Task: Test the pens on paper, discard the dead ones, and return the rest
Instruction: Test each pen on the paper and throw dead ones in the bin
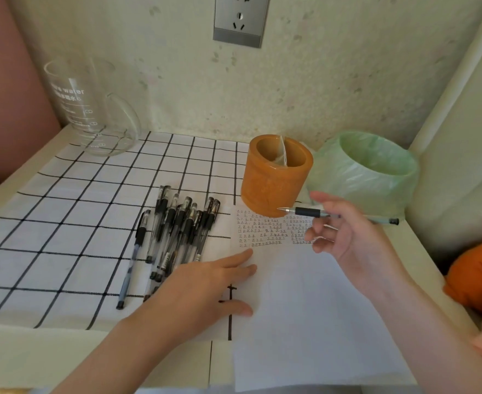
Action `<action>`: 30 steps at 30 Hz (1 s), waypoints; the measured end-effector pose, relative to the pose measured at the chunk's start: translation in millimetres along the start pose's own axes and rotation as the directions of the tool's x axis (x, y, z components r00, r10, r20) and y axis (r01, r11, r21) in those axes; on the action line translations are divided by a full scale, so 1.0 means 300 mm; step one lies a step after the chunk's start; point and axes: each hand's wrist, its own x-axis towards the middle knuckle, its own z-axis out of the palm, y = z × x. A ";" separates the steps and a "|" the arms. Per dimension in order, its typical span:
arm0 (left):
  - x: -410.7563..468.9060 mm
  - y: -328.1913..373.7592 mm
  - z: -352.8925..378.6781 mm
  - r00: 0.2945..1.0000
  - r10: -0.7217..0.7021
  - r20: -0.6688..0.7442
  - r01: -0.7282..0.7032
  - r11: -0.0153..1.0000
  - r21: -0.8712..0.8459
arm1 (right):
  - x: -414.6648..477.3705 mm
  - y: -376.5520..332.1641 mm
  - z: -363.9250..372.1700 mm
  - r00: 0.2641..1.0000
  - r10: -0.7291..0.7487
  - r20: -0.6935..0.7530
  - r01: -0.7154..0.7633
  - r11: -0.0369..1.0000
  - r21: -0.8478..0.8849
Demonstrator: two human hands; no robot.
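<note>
A white sheet of paper lies on the table, with rows of small ink marks near its top. My left hand rests flat on the paper's left edge, fingers straight. My right hand is raised above the paper and holds a pen with a black grip, its tip pointing left towards the orange pen holder. A pile of several black-capped pens lies left of the paper. A small bin lined with a green bag stands to the right of the holder.
A glass measuring jug stands at the back left on the checked cloth. A wall with a socket rises behind the table. An orange cushion sits beyond the table's right edge.
</note>
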 end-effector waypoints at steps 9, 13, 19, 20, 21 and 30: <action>0.007 0.064 0.068 0.998 0.040 -0.049 -0.032 0.989 0.142 | 0.030 0.129 0.126 0.997 -0.067 -0.031 0.057 0.969 -0.240; 0.000 0.045 0.083 0.993 0.050 -0.106 -0.040 0.995 0.094 | 0.059 0.199 0.157 0.983 -0.171 -0.062 0.143 0.938 -0.316; -0.022 0.004 0.069 0.981 0.096 -0.170 -0.088 0.995 0.055 | 0.081 0.244 0.156 0.954 -0.290 -0.075 0.244 0.897 -0.370; -0.022 0.006 0.063 0.983 0.103 -0.152 -0.091 0.992 0.081 | 0.082 0.249 0.159 0.944 -0.321 -0.081 0.264 0.878 -0.399; -0.020 -0.002 0.066 0.984 0.098 -0.146 -0.087 0.993 0.080 | 0.083 0.257 0.160 0.936 -0.341 -0.091 0.275 0.866 -0.417; -0.019 0.026 0.043 0.994 0.049 -0.101 -0.039 0.995 0.095 | 0.087 0.276 0.159 0.909 -0.411 -0.063 0.330 0.806 -0.491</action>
